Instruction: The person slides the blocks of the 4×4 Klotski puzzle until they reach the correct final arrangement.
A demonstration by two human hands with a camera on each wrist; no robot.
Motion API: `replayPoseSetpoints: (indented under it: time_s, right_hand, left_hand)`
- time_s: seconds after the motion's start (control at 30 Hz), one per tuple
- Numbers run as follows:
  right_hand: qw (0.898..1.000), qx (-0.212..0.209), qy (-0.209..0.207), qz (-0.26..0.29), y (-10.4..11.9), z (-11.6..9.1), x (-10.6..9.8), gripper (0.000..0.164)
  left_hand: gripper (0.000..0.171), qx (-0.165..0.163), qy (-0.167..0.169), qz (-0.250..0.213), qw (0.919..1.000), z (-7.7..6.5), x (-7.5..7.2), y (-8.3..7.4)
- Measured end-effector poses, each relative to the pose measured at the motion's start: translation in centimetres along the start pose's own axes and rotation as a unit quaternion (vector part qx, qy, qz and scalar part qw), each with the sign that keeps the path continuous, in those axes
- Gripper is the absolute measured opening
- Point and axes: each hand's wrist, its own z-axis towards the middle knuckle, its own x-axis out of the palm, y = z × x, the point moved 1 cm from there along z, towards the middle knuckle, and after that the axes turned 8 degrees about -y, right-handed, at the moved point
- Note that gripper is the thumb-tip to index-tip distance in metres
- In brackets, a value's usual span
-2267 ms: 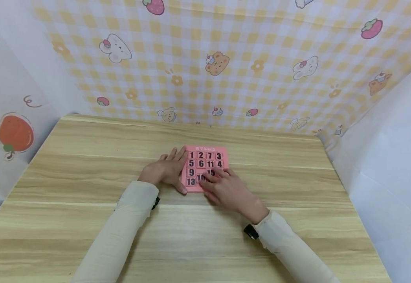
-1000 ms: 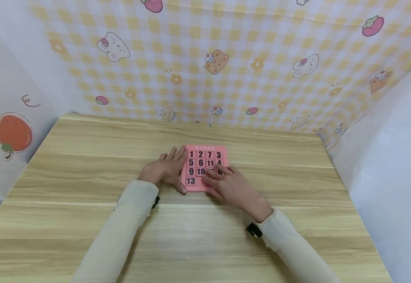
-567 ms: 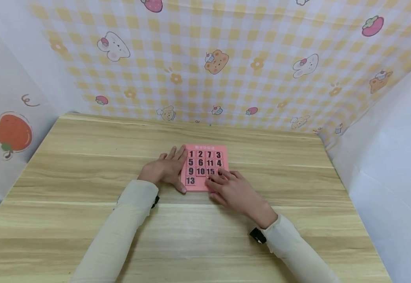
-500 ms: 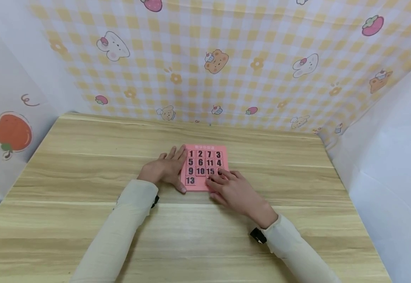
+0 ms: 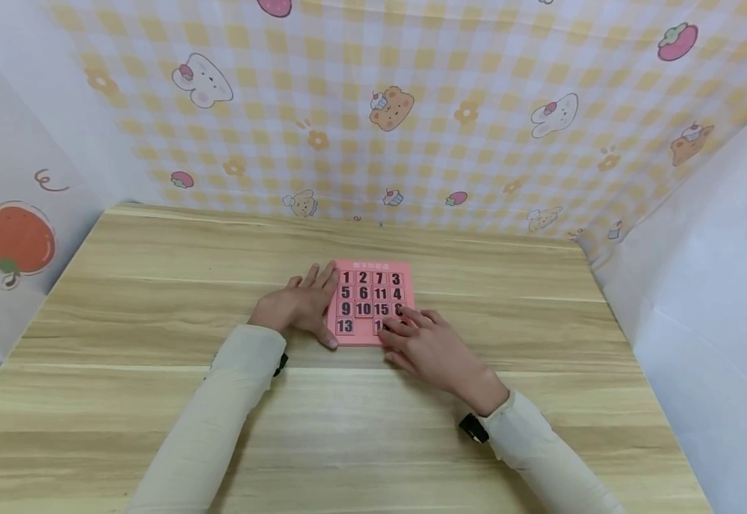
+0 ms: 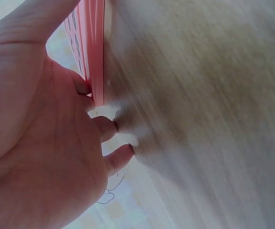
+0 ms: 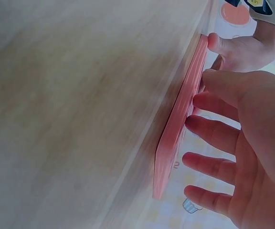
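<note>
A pink number slide puzzle (image 5: pixel 371 263) lies on the table in the head view, its tiles bearing black numbers. My left hand (image 5: pixel 298 308) is spread against its left side, thumb at the near corner and fingers toward the far corner. My right hand (image 5: pixel 429 349) rests over the lower right part, fingertips on the tiles. The tile 8 (image 5: pixel 397 308) is partly covered, and so is a bottom-row tile starting with 1 (image 5: pixel 376 325). A gap lies between that tile and tile 13 (image 5: pixel 344 326). The bottom right corner is hidden by my fingers.
The wooden table (image 5: pixel 219 285) stretches around the puzzle. Behind it hangs a yellow checked cloth (image 5: pixel 348 86) with cartoon prints. Pale sheets stand at the left (image 5: pixel 1 143) and right (image 5: pixel 714 285). A black strap piece (image 5: pixel 473 428) sits at my right wrist.
Tile 10 has slid up into the third row beside 9, leaving a gap below it. My right hand has shifted right, uncovering 15 and part of 8. The left hand stays in place.
</note>
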Motion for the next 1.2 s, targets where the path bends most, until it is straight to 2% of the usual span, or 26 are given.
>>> replayPoseSetpoints:
  time_s: [1.2]
  right_hand:
    - [1.000,-0.007,-0.006,-0.003,0.85,0.84,0.02,0.041]
  left_hand:
    - [0.136,-0.003,0.000,-0.011,0.9999,-0.14,-0.15,0.01]
